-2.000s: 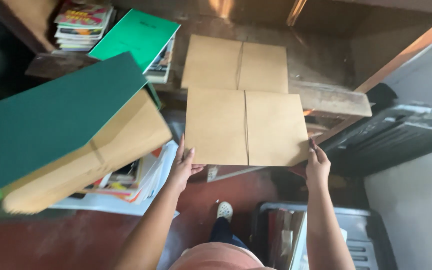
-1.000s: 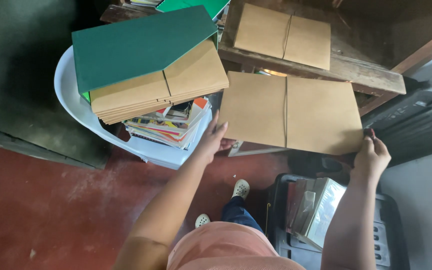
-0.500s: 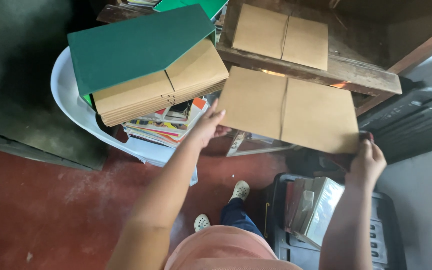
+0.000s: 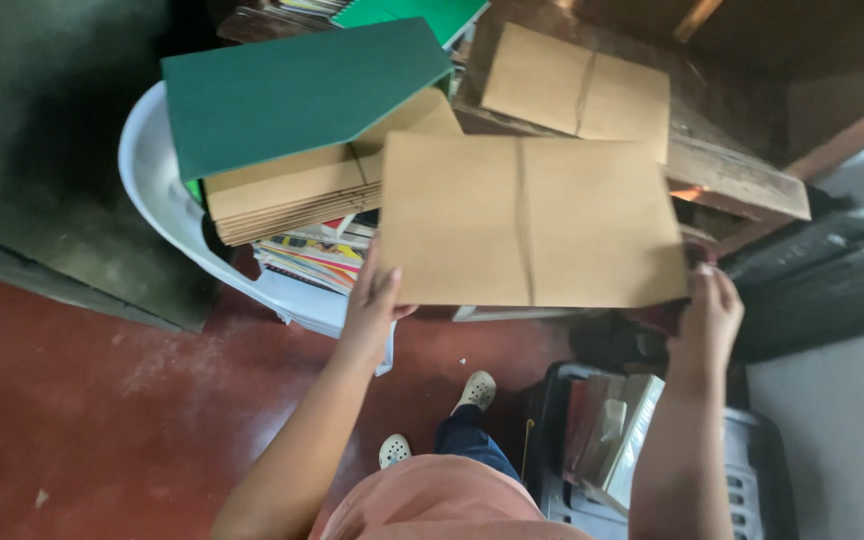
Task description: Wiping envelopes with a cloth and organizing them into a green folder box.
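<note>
Your path left is blocked by the white chair (image 4: 157,215) stacked with brown folders (image 4: 292,195); ahead stands the wooden shelf (image 4: 742,180); the red floor (image 4: 102,400) lies open below.

Two hands are in view, the left hand (image 4: 372,300) and right hand (image 4: 709,315). Loose brown folders: two, one held (image 4: 527,220), one on the wooden shelf (image 4: 577,95). One white plastic chair (image 4: 167,230), one dark green cover (image 4: 292,95).

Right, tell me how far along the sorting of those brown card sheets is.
Done: a stack of brown card sheets lies under a green cover on the white chair. In hand: the left hand and right hand hold one creased sheet. Left: another sheet on the wooden bench.
</note>
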